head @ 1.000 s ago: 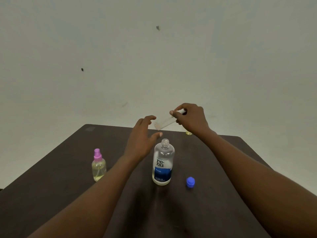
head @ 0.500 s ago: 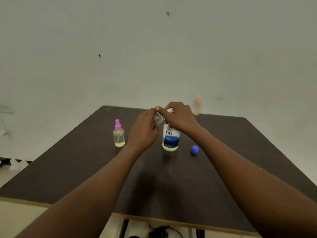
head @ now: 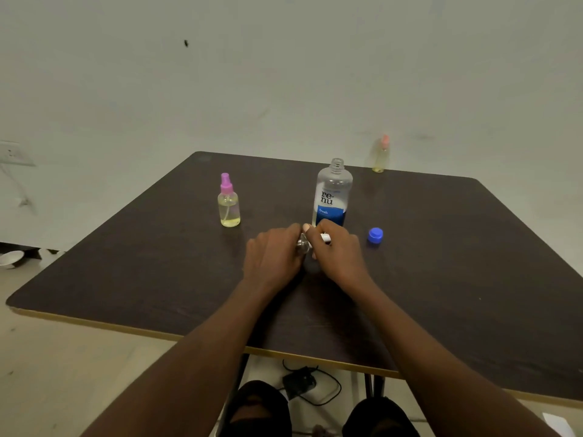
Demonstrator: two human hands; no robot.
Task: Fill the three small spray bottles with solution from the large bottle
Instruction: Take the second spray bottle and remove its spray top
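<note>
Left hand (head: 273,257) grips clear small spray bottle (head: 303,244); right hand (head: 339,253) pinches its white top (head: 325,237). Both meet low over table (head: 441,247), before open large bottle (head: 333,193). Likely light, thin, slick plastic: hold body firmly, twist at collar.

One head-worn, wide-angle view; it sits above the near edge of the tabletop (head: 441,263) and faces forward and down; the wall (head: 284,74) fills the upper third of the frame, the tabletop spans the middle band; both forearms enter from the bottom edge, large and close to the lens; the left hand (head: 273,257) and right hand (head: 339,253) meet just below centre on a small spray bottle (head: 303,245); the floor (head: 63,357) shows at lower left, the person's knees (head: 255,408) at bottom centre.
</note>
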